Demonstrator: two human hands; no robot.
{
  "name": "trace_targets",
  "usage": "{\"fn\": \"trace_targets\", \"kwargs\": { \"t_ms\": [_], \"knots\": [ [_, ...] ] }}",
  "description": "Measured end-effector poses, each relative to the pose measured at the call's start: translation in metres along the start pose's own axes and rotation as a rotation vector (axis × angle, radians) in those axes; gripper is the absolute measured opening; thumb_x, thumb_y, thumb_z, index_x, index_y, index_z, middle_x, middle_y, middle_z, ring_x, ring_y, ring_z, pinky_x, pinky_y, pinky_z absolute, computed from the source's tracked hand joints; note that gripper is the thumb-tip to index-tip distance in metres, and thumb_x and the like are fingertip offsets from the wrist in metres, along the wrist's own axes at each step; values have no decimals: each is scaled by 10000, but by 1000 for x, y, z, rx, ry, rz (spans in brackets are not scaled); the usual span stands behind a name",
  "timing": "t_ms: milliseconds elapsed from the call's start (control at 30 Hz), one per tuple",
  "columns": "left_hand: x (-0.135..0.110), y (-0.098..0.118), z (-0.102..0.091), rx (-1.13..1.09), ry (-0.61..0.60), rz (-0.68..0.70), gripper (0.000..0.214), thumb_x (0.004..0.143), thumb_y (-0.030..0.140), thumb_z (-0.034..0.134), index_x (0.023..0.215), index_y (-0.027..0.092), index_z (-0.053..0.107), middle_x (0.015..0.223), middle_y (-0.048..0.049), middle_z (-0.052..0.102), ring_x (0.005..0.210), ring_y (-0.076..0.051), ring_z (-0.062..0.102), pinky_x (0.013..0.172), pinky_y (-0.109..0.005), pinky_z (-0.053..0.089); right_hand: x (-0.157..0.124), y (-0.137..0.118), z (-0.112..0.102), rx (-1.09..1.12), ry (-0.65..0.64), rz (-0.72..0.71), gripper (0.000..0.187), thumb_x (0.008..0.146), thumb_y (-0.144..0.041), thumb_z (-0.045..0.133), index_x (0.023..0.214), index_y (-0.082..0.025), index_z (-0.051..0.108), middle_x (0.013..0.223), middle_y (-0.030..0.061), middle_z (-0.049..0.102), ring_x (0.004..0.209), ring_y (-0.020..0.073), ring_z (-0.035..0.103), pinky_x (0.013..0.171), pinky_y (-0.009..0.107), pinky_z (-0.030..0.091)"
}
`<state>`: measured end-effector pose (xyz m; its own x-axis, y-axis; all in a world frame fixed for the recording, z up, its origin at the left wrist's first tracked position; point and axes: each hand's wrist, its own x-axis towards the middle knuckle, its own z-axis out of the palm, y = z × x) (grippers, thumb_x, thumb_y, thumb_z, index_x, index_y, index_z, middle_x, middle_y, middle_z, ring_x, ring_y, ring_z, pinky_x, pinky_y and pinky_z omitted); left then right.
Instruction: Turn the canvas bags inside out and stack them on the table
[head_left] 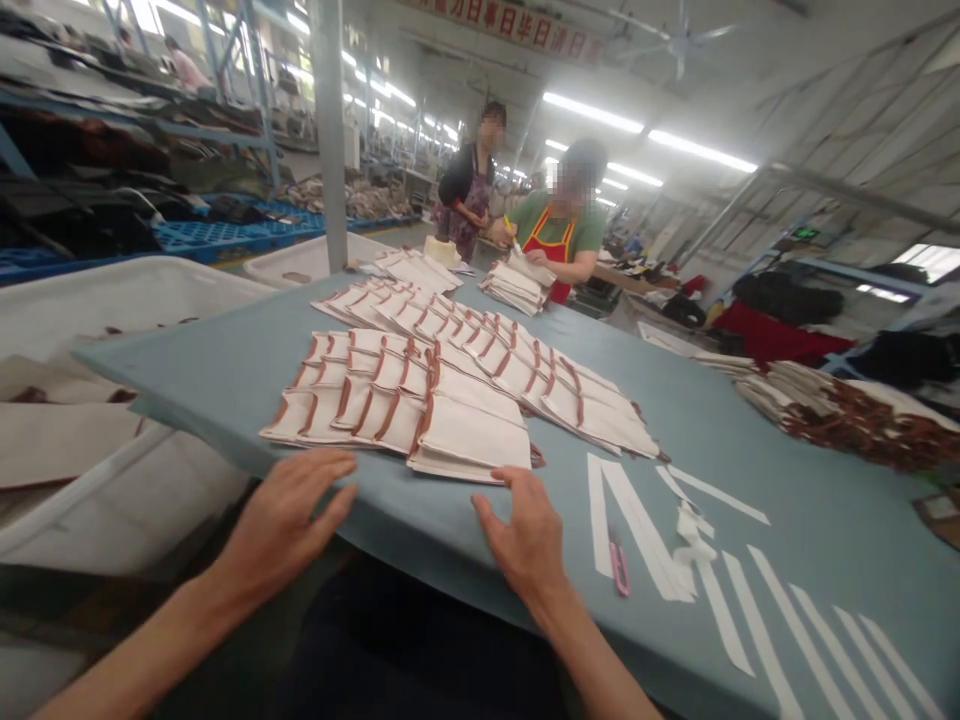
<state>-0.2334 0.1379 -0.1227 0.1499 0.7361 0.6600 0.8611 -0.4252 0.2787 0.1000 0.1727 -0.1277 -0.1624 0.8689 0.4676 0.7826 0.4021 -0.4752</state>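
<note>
Rows of overlapping cream fabric pieces with brown edging [367, 390] lie on the table in front of me. My left hand [289, 505] is at the table's near edge, fingers stretched out and thumb apart, holding nothing. Close to the front corner of the nearest cream stack [472, 430] is my right hand [525, 525], its thumb and fingers apart. Its fingertips are at the stack's lower edge; whether they touch it I cannot tell. Right of that hand lie pink thread snips [619, 565] beside white strips [645, 530].
A blue-green cloth covers the table [720, 420]. White bins [135, 490] with fabric stand at left, near a metal post [330, 130]. Across the table, a person in a red apron [555, 245] handles another stack [517, 280]; a second person [469, 185] stands behind. More brown-edged pieces [847, 410] are piled right.
</note>
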Motion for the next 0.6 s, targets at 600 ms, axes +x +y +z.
{"fn": "trace_targets", "kwargs": {
  "t_ms": [600],
  "knots": [
    [109, 77, 125, 62, -325, 65, 345, 1047, 289, 758, 1361, 150, 726, 1506, -186, 711, 1348, -369, 694, 1136, -579, 586, 118, 62, 13, -5, 253, 75, 431, 1132, -468, 367, 746, -279, 400, 635, -47, 462, 606, 177, 444, 622, 320, 356]
  ]
}}
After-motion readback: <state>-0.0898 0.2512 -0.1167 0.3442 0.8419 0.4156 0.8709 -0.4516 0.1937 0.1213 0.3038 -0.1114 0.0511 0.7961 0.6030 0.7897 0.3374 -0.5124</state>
